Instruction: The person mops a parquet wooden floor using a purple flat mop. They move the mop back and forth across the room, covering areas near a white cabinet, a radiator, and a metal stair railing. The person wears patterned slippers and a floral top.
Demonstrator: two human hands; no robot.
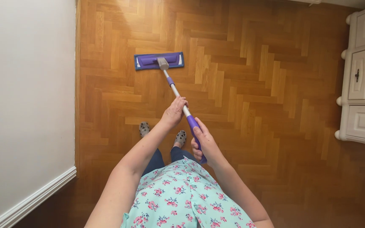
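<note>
A flat mop with a purple rectangular head [158, 61] rests on the wooden parquet floor [254, 84] ahead of me. Its silver pole [175, 90] slants back toward me and ends in a purple grip. My left hand [174, 112] is wrapped around the pole's middle. My right hand [204, 143] grips the purple handle end lower down, close to my body. My two slippered feet [144, 128] show beneath my arms.
A white wall [26, 93] with a white baseboard runs along the left. A white cabinet [364, 80] with dark handles and round feet stands at the right edge. Herringbone floor spreads between them.
</note>
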